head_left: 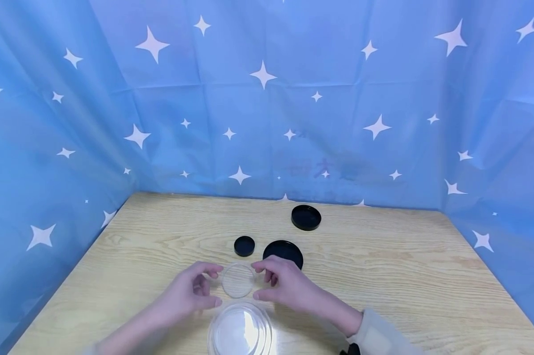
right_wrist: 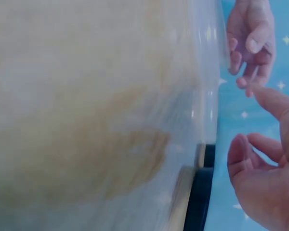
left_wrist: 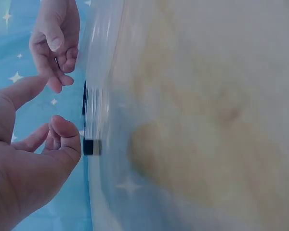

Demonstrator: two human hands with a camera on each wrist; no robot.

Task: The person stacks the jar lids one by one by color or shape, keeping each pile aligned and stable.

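A small clear round dish (head_left: 237,280) lies on the table between both hands in the head view. My left hand (head_left: 195,290) is at its left side, thumb and fingers spread apart, index fingertip close to the rim. On the other side is my right hand (head_left: 289,286), its fingertips near the right rim and its thumb lower down. Nearer the front stands a stack of larger clear round dishes (head_left: 240,329), with light glaring off it. Both wrist views show the thumb and fingers parted with nothing pinched between them, beside the clear walls (left_wrist: 92,113) of the dishes.
Just behind the right hand lies a large black round dish (head_left: 283,252), partly covered by that hand. A small black round dish (head_left: 244,245) is to its left, and another black round dish (head_left: 306,217) sits farther back. Star-patterned blue cloth (head_left: 267,108) encloses the wooden table (head_left: 404,276).
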